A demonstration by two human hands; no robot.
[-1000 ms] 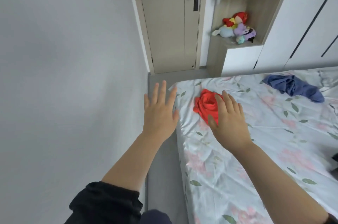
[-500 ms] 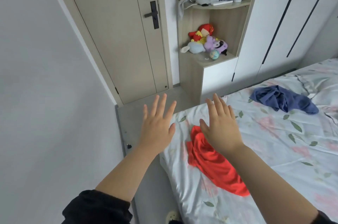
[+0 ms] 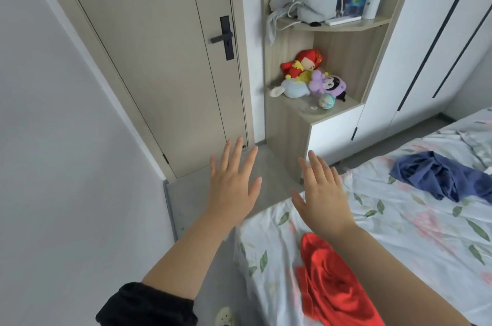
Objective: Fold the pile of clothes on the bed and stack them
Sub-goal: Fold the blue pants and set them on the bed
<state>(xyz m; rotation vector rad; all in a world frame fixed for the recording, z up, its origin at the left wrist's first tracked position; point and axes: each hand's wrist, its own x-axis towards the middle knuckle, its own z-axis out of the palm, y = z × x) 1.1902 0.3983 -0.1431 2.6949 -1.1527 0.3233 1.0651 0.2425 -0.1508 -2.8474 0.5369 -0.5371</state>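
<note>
Ref. landmark: red garment (image 3: 335,285), crumpled, unfolded, on the floral-sheeted bed (image 3: 399,232) near its corner.

Left hand (image 3: 234,187): fingers straight and fanned, palm down, holding nothing. It hangs over the floor, off the bed, left of and beyond the red garment. Not touching any cloth.

Right hand (image 3: 322,198): fingers straight, thumb out to the side, holding nothing. It hovers above the bed corner, just beyond the far end of the red garment. Its forearm passes over the garment's right side and hides part of it.

Red garment, orientation: long axis runs from just behind the right wrist back toward the person, out of the bottom of the view. So it lies nearer the body than both palms.

Blue garment (image 3: 436,176): bunched, to the right of and beyond the red garment, well apart from it.

Judgement: nothing folded yet. The right hand is nearer to both garments. Reaching the red one needs both hands drawn back and down, with the left also crossing rightward onto the bed.
</note>
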